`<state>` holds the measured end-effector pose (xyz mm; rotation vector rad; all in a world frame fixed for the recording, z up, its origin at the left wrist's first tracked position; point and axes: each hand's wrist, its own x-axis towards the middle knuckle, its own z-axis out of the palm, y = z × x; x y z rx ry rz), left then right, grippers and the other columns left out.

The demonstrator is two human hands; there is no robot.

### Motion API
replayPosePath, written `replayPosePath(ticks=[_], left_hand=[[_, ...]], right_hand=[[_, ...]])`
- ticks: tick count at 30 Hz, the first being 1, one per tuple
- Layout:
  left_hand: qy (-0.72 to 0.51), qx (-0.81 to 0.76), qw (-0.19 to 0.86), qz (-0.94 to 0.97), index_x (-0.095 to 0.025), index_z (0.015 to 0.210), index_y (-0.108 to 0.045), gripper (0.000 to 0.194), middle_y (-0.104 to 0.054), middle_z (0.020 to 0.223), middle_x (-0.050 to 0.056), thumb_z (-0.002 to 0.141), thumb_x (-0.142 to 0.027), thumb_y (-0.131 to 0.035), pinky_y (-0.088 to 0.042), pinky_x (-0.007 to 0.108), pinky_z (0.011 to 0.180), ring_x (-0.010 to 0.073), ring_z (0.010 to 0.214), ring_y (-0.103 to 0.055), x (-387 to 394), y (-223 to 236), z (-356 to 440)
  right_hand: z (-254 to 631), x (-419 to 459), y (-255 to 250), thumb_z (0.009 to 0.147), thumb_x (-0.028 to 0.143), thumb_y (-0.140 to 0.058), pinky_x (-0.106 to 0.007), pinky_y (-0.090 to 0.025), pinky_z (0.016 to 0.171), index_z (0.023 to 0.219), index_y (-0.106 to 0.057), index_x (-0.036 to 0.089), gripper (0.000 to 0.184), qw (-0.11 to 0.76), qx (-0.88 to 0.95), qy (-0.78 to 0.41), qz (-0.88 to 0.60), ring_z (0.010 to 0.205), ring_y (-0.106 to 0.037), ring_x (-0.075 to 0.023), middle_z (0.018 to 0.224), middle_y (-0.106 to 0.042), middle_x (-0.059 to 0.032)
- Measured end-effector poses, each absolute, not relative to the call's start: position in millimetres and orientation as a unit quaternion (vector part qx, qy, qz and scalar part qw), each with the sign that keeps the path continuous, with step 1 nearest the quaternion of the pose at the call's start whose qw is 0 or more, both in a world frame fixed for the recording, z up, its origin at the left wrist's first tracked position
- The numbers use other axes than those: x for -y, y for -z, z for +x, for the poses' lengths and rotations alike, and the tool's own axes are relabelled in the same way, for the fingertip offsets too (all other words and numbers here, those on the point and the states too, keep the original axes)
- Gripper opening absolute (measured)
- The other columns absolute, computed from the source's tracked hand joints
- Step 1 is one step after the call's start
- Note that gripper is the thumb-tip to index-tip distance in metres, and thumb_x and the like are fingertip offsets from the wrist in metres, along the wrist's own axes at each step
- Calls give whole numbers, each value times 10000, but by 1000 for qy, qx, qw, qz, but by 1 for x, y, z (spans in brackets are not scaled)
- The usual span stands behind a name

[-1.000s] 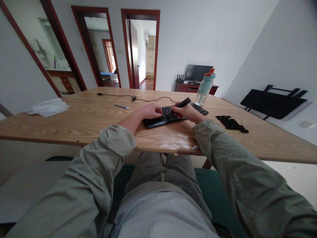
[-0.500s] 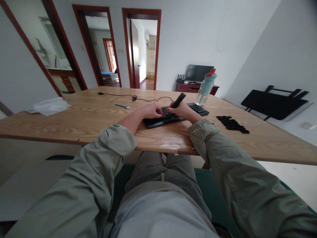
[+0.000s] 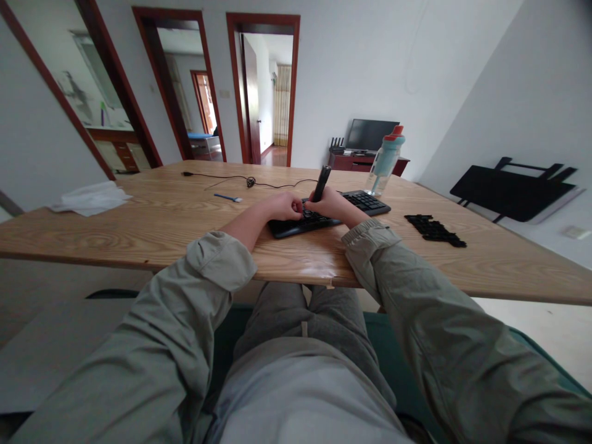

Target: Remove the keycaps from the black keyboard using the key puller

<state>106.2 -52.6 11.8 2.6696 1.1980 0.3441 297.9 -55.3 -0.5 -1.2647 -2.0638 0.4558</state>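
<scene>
The grip of the right hand (image 3: 329, 205) is enclosing a black pen-like tool (image 3: 322, 182), now standing more upright and nearer the left hand (image 3: 283, 206), concentrating both on one keyboard (image 3: 367, 201) area. The keyboard is lying on the table (image 3: 185, 219); left-hand closure is remaining indeterminable.

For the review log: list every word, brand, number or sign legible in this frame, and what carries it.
No text can be read.
Keyboard: key legends too small and blurred.
Black tool: no readable marking.
Bottle: no readable label.
Monitor: screen dark, no readable brand.
</scene>
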Motion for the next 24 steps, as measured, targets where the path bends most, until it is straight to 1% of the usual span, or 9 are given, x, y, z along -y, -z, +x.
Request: replayPosePath(ticks=[8, 12, 15, 19, 22, 24], left_hand=[[-129, -388, 93, 908, -149, 964, -726, 268, -744, 916, 44, 734, -236, -619, -431, 224, 614, 137, 711, -612, 44, -6, 105], [-129, -389, 94, 907, -137, 1003, -738, 296, -749, 947, 66, 748, -239, -625, -452, 239, 643, 156, 741, -630, 49, -10, 106], [-127, -394, 104, 904, -149, 1011, -748, 297, -753, 942, 62, 749, -244, -644, -469, 245, 667, 165, 748, -640, 53, -12, 107], [-136, -396, 108, 902, -171, 1001, -752, 297, -756, 925, 43, 719, -246, -692, -479, 229, 689, 160, 761, -641, 53, -12, 107], [-132, -392, 109, 904, -175, 1001, -751, 302, -755, 911, 39, 712, -251, -702, -486, 222, 706, 155, 767, -639, 50, -11, 107], [-134, -388, 108, 906, -174, 998, -752, 304, -755, 920, 43, 707, -249, -705, -490, 223, 717, 155, 769, -640, 48, -11, 106]], right_hand=[[297, 56, 1, 685, 282, -672, -255, -379, 575, 623, -545, 179, 175, 341, 793, -176, -473, 596, -474, -114, 587, -550, 13], [291, 58, -1, 683, 278, -703, -256, -346, 524, 596, -526, 182, 220, 329, 790, -171, -487, 559, -442, -107, 545, -508, 20], [289, 58, -2, 687, 293, -709, -252, -319, 497, 583, -530, 178, 237, 311, 791, -154, -503, 549, -435, -100, 547, -518, 16], [288, 56, -3, 699, 309, -709, -255, -310, 484, 589, -556, 175, 231, 291, 800, -134, -508, 543, -444, -101, 555, -544, 9], [288, 58, -6, 711, 311, -710, -258, -302, 461, 575, -557, 177, 244, 275, 801, -123, -518, 512, -448, -105, 516, -531, 8], [287, 60, -7, 732, 318, -707, -256, -309, 444, 581, -561, 177, 253, 264, 802, -136, -518, 481, -451, -106, 491, -527, 4]])
